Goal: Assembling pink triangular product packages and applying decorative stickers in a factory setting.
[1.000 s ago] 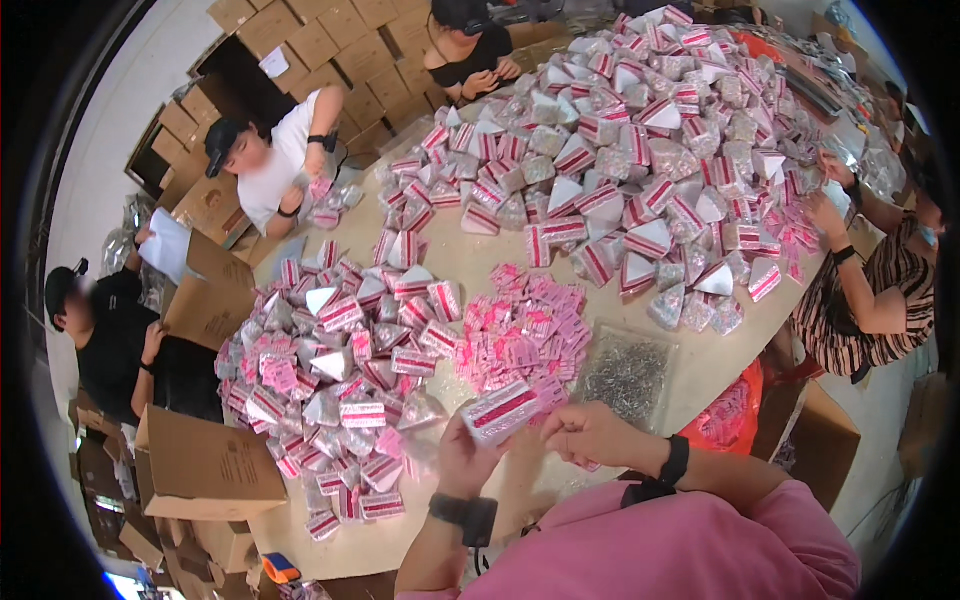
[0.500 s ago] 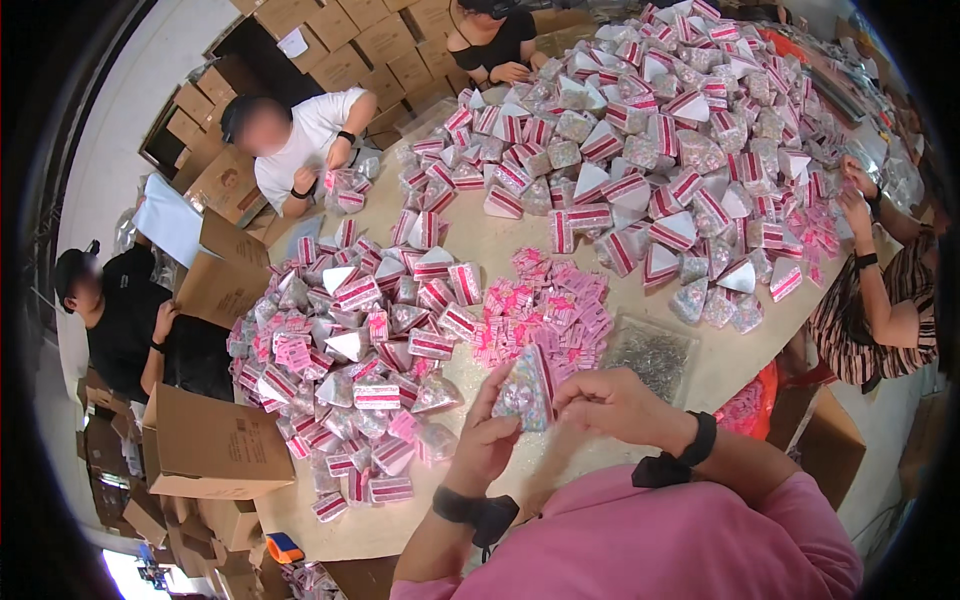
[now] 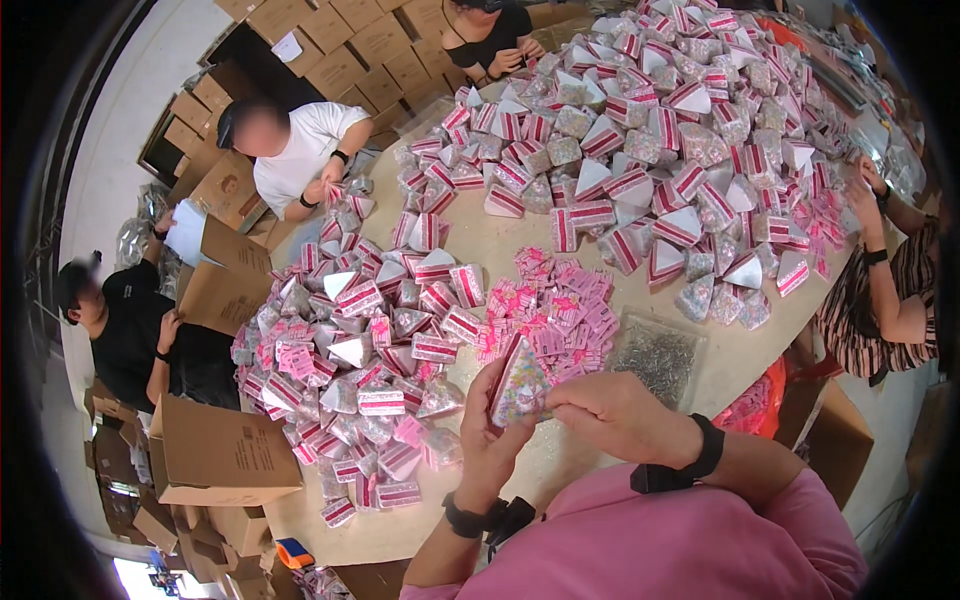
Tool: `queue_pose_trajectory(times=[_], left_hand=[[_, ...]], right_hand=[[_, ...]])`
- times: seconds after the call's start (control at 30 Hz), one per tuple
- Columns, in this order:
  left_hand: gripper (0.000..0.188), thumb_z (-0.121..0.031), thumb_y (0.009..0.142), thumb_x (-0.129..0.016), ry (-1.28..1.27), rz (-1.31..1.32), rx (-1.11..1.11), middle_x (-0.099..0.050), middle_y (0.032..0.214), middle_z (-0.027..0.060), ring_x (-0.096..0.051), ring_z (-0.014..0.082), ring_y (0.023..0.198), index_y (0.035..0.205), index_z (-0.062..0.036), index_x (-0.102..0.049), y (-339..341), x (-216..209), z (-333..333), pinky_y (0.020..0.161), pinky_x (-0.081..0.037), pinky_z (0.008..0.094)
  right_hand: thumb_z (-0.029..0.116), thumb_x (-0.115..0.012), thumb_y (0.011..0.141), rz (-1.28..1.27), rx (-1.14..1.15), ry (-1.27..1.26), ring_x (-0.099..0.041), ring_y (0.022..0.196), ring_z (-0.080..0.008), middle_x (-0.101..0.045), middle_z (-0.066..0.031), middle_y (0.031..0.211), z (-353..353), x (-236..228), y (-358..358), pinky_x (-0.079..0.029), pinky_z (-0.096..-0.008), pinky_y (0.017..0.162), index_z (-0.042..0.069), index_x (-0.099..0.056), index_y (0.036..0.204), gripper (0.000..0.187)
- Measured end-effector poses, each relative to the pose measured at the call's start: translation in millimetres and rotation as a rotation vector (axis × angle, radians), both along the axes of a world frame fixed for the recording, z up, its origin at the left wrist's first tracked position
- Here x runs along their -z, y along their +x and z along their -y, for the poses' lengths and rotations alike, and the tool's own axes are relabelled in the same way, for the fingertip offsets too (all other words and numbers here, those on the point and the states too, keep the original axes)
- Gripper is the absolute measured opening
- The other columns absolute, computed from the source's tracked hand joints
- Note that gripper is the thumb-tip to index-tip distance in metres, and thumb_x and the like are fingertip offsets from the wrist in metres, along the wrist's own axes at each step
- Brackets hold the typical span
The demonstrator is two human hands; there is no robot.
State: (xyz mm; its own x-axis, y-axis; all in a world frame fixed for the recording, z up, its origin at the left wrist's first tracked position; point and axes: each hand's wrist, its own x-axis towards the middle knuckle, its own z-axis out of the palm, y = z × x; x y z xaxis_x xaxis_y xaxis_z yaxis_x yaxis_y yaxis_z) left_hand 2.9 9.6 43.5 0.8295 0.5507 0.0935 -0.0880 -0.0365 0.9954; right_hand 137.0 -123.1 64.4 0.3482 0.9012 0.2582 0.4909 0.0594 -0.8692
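Cream table point(image 3: 480, 235), left hand point(image 3: 486, 440) clamped on wedge-shaped packet point(image 3: 520, 388), right hand point(image 3: 625, 415) pinched together, perhaps touching its edge.

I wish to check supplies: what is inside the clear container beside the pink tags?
The clear container holds many small silvery pieces. The right grip hides its near left corner; what lies there cannot be seen.

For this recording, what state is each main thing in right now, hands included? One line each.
Left hand: closed around the wedge
Right hand: fingertips together at the wedge's edge; contents hidden
Cake-slice-shaped wedge: held, tilted, speckled face showing
Pink cards: heaped loosely
Near wedge pile: jumbled, facing various ways
Far wedge pile: jumbled, larger
Clear tray: holding small metal pieces
Left co-worker's cardboard box: flap raised
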Motion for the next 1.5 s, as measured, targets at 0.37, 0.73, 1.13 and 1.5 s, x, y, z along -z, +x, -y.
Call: queue_pose_trajectory(times=[0.37,0.73,1.13,1.5], left_hand=[[0.072,-0.009,0.073,-0.068,0.091,-0.057,-0.06,-0.043,0.131,0.0112,-0.043,0.0212,0.122,0.136,0.0018,-0.035,0.0,3.4,1.0,0.103,-0.035,0.0344],[0.065,0.001,0.079,-0.062,0.31,-0.039,-0.005,-0.038,0.13,0.0131,-0.045,0.022,0.118,0.137,0.0001,-0.033,-0.8,12.2,-2.1,0.098,-0.041,0.0335],[0.065,-0.001,0.071,-0.069,0.607,-0.075,-0.118,-0.047,0.123,0.0149,-0.048,0.0254,0.115,0.13,0.0002,-0.042,5.4,10.6,2.7,0.097,-0.039,0.0354],[0.064,-0.003,0.072,-0.068,0.745,-0.149,-0.097,-0.045,0.125,0.0225,-0.048,0.0376,0.114,0.131,-0.0018,-0.044,1.5,18.2,4.7,0.095,-0.042,0.0404]], right_hand=[[0.012,-0.052,0.084,0.241,0.048,0.071,-0.06,0.071,-0.0311,-0.058,-0.0122,0.073,-4.4,1.2,0.0,-0.047,-0.042,0.06,0.004,-0.056,0.083,0.009],[0.012,-0.052,0.083,0.346,0.051,0.048,-0.061,0.068,-0.0309,-0.059,-0.0122,0.072,-1.6,5.5,0.8,-0.048,-0.0424,0.06,0.004,-0.055,0.083,0.009],[0.011,-0.056,0.077,0.486,0.05,-0.013,-0.062,0.065,-0.0292,-0.059,-0.0107,0.07,1.5,3.3,1.1,-0.047,-0.0404,0.06,0.002,-0.057,0.084,0.011],[0.01,-0.057,0.083,0.255,0.085,-0.016,-0.063,0.067,-0.0243,-0.059,-0.011,0.073,-11.4,24.8,-5.6,-0.048,-0.0374,0.056,0.002,-0.053,0.098,0.017]])
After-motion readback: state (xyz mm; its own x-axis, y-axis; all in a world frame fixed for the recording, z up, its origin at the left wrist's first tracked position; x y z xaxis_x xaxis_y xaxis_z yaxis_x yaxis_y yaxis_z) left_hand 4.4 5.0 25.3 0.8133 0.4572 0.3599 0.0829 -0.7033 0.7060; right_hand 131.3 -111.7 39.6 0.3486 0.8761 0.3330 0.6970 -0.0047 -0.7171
